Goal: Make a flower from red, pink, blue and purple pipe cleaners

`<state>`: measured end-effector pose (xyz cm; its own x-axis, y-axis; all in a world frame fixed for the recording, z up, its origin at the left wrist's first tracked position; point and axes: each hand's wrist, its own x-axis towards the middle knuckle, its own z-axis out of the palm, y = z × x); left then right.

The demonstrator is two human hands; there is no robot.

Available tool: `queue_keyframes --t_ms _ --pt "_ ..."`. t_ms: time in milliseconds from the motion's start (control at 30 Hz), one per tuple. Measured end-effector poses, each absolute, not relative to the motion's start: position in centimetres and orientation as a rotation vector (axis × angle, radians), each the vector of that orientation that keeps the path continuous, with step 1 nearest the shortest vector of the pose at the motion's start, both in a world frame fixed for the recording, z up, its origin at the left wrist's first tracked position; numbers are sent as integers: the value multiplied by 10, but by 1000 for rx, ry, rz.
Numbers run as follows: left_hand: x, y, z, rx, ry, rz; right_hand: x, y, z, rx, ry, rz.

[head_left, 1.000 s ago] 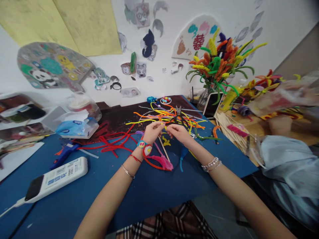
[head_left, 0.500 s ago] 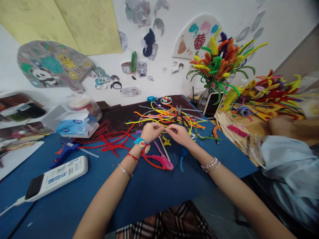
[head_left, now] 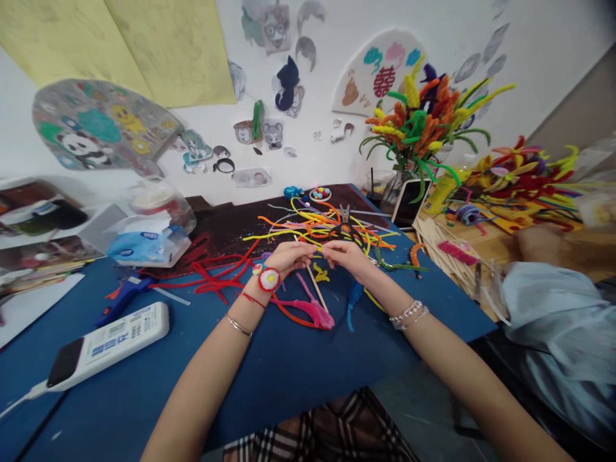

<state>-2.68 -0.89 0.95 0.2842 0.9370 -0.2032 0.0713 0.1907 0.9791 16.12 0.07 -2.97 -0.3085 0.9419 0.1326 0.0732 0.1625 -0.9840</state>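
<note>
My left hand [head_left: 290,256] and my right hand [head_left: 345,258] meet above the blue table, fingertips pinched close together. Whatever they hold between them is too small or hidden to make out. Just below lie a bent yellow pipe cleaner [head_left: 321,273], a thin wooden stick [head_left: 317,287] and a pink bundle [head_left: 319,316]. A small blue tasselled piece [head_left: 355,298] rests under my right wrist. Behind the fingers spreads a heap of orange, yellow and purple pipe cleaners [head_left: 308,224], with black-handled pliers [head_left: 344,217] on top.
Red pipe cleaners [head_left: 219,277] trail to the left, near a blue glue gun [head_left: 120,300] and a white power bank [head_left: 113,343]. A phone [head_left: 411,204] leans by a vase of pipe-cleaner flowers [head_left: 423,122]. Wooden sticks [head_left: 445,256] and another person's sleeve [head_left: 553,308] are at right.
My left wrist has turned, bringing a red-and-white flower on its band into view. The fingers of both hands have shifted slightly and still meet at the same spot.
</note>
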Motion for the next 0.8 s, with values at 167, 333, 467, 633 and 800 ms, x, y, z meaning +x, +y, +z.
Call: queue_keyframes --t_ms 167,333,467,633,800 --pt "-30 -13 21 1180 1049 825 162 1 -31 -965 -1503 1372" --pt "-27 -12 18 1200 1052 824 158 -6 -24 -944 -1445 1477" --pt "-33 -9 14 1140 1009 781 158 -9 -22 -902 -1424 1615" --pt "-38 -9 13 1054 938 708 160 -8 -25 -875 -1439 1676" --pt "-32 -11 15 1013 952 684 159 -9 -23 -854 -1522 1652"
